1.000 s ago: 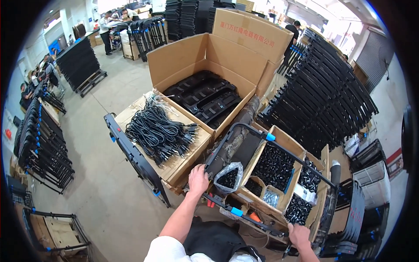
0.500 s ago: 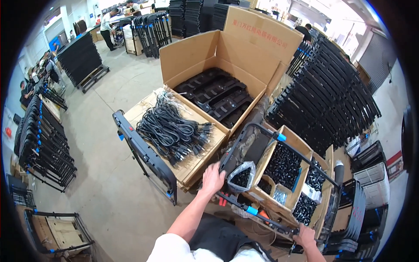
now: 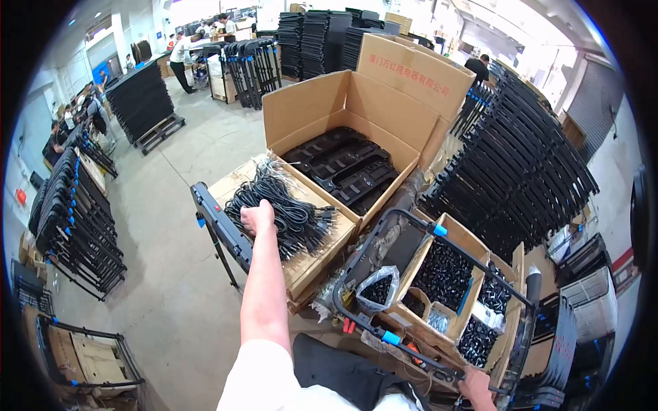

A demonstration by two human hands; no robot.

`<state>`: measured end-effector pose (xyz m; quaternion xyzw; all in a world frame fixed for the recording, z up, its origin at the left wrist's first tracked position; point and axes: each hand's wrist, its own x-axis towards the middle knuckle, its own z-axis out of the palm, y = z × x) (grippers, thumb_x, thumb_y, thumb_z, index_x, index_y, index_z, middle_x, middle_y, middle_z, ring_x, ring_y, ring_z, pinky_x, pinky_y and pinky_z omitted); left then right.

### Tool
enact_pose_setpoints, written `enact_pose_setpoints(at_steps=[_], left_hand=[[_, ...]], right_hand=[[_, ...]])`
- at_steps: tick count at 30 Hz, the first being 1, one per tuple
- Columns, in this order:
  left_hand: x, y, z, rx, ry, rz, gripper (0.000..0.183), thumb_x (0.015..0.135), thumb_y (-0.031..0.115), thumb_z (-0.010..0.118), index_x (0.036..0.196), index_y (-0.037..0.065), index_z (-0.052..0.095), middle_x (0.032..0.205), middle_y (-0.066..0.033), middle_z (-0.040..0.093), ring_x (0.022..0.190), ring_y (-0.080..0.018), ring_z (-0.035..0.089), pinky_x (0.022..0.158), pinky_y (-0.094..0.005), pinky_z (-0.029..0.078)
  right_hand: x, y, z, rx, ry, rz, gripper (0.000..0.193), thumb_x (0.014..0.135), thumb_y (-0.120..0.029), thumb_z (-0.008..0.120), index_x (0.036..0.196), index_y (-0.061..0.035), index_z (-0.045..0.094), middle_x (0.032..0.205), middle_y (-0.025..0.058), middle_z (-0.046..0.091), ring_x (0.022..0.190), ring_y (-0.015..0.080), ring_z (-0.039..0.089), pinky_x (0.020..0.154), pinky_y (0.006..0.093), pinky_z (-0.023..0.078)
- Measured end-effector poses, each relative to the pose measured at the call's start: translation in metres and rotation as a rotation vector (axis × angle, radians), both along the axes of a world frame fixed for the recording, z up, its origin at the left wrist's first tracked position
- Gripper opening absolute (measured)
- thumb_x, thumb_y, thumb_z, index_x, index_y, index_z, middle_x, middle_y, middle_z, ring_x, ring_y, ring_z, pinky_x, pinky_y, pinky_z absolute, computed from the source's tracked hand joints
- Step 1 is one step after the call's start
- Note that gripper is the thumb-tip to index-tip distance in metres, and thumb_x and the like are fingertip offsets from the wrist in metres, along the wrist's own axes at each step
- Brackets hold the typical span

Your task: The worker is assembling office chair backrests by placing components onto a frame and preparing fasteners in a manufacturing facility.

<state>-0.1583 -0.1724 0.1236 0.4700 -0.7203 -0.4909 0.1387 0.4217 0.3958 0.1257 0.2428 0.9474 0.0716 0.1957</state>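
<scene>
My left hand [image 3: 259,218] is stretched forward over the near-left edge of a bundle of black power cables [image 3: 291,209]. Its thumb stands apart from the partly visible fingers, and nothing shows in its grasp. Just left of it a long black bar-shaped housing [image 3: 223,222] on legs leans by the cardboard-topped stack [image 3: 312,264]; whether the fingers touch it or the cables I cannot tell. At lower right my right hand [image 3: 474,387] is closed around the near corner of a black tubular frame [image 3: 370,240] with blue clips, which lies tilted over the parts box.
A wooden box [image 3: 411,264] holds black fasteners in compartments, with a plastic bag [image 3: 379,288] of small black parts beside it. Behind the cables stands an open carton [image 3: 305,103] of black moulded parts. Stacked black frames [image 3: 507,157] rise at right; more frames [image 3: 75,219] stand at left.
My left hand has let go of the tubular frame and moved forward and left to the cables and housing. My right hand keeps its hold on the frame. The view has shifted slightly.
</scene>
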Motion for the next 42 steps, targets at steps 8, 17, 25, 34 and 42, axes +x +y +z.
enact_pose_setpoints(at_steps=[8, 17, 25, 34, 42], left_hand=[[-0.032, -0.009, -0.036, 0.168, -0.232, 0.053, 0.066, 0.092, 0.025, 0.069, 0.148, 0.0, 0.043, 0.146, -0.0267, 0.058, 0.135, -0.0444, 0.058, 0.118, -0.0519, 0.043], [-0.053, -0.009, 0.01, 0.573, 0.586, -0.049, 0.03, 0.087, 0.017, 0.059, 0.09, -0.012, 0.064, 0.089, -0.0161, 0.07, 0.073, -0.0256, 0.066, 0.063, -0.0433, 0.052], [-0.059, -0.005, 0.125, 0.073, 0.984, -0.198, 0.013, 0.097, 0.017, 0.058, 0.101, 0.005, 0.056, 0.073, 0.0017, 0.05, 0.058, -0.0087, 0.047, 0.05, -0.0284, 0.037], [0.116, 0.083, 0.243, 0.172, 1.035, -0.928, 0.01, 0.102, 0.009, 0.06, 0.111, 0.005, 0.059, 0.08, 0.0023, 0.056, 0.071, -0.0062, 0.051, 0.062, -0.0273, 0.044], [0.238, 0.169, 0.099, 0.395, 0.539, -1.48, 0.034, 0.099, 0.02, 0.063, 0.127, 0.002, 0.058, 0.104, -0.0145, 0.07, 0.096, -0.0215, 0.069, 0.088, -0.0374, 0.055]], right_hand=[[0.014, 0.022, -0.033, 0.044, -0.156, 0.172, 0.041, 0.077, -0.032, 0.076, 0.111, -0.0087, 0.07, 0.093, 0.0147, 0.077, 0.089, 0.0351, 0.076, 0.075, 0.0483, 0.06], [-0.002, -0.013, 0.017, -0.022, -0.397, 0.072, 0.02, 0.098, -0.016, 0.063, 0.106, -0.0021, 0.074, 0.092, 0.0186, 0.076, 0.084, 0.0353, 0.074, 0.073, 0.0475, 0.059], [-0.006, -0.001, 0.0, 0.001, -0.232, 0.138, 0.019, 0.099, -0.018, 0.064, 0.105, -0.0036, 0.075, 0.094, 0.0182, 0.076, 0.088, 0.0291, 0.075, 0.067, 0.0454, 0.06], [0.003, 0.015, -0.05, -0.024, -0.015, 0.18, 0.031, 0.08, -0.028, 0.072, 0.103, -0.0083, 0.07, 0.088, 0.016, 0.076, 0.084, 0.0324, 0.077, 0.074, 0.0474, 0.06], [0.009, 0.015, -0.055, -0.083, 0.115, 0.42, 0.06, 0.096, -0.031, 0.069, 0.143, 0.0032, 0.054, 0.084, 0.0227, 0.072, 0.075, 0.0401, 0.07, 0.064, 0.0521, 0.055]])
